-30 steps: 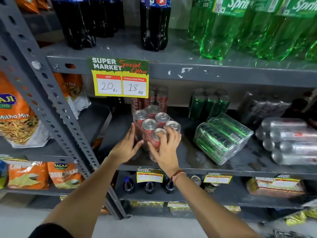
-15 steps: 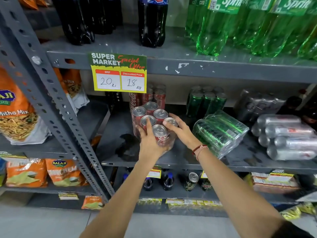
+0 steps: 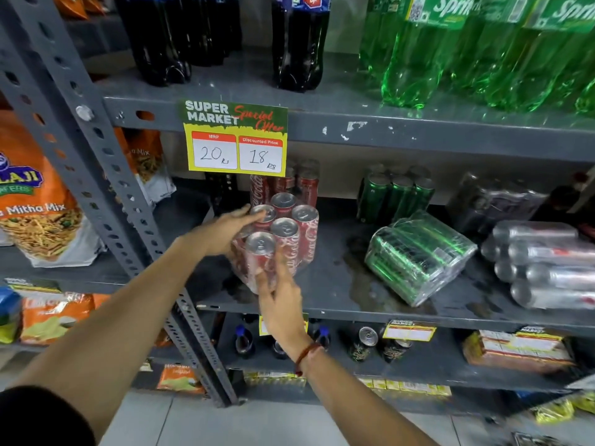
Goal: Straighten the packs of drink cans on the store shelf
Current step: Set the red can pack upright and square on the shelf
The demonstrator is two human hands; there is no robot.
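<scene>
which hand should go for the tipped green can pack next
Right, probably. The right hand sits at the red can pack's front, nearer the tipped green can pack; the left hand is on the far side.

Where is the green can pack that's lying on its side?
In the head view, the green can pack lies tilted on the middle shelf, right of the upright red can pack and left of the silver cans.

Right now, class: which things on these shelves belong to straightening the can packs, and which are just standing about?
Job:
- shrink-wrapped pack of red cola cans, with left hand and right hand on it
- tipped-over wrapped pack of green cans
- toppled wrapped pack of silver cans

Standing about:
- tall green plastic bottles
- orange snack bags
- yellow price tag
</scene>
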